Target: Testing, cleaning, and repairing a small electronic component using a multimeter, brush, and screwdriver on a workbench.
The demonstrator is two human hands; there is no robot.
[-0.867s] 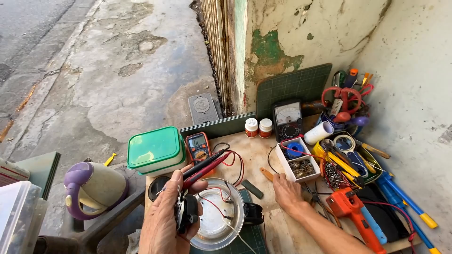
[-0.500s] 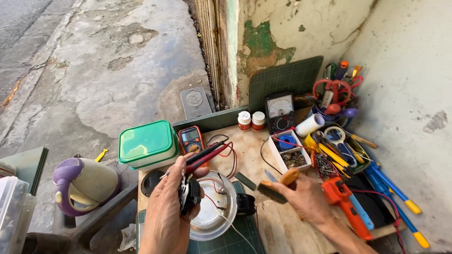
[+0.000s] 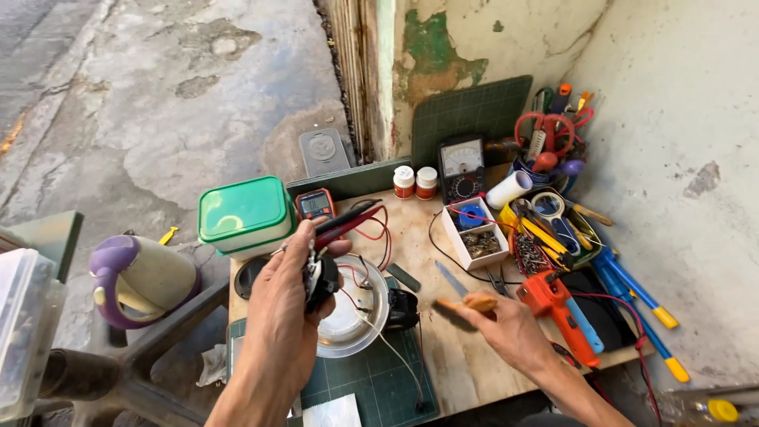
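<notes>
The left hand [image 3: 288, 304] is closed around a small black electrical part with red and white wires [image 3: 320, 277], held above a round shiny metal plate [image 3: 353, 320]. To its right, the right hand [image 3: 506, 328] pinches an orange-handled screwdriver [image 3: 466, 304], its dark shaft pointing left toward that part, a clear gap between them.

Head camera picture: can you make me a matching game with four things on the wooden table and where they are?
Things:
1. green-lidded plastic box
2. orange glue gun
3. black analogue meter with a white dial
4. orange-handled tool

Places:
A. leaning at the back by the dark green cutting mat
B. held in the right hand
C. back left corner of the wooden table
D. lying near the right edge

Pairs: 1-C, 2-D, 3-A, 4-B
</notes>
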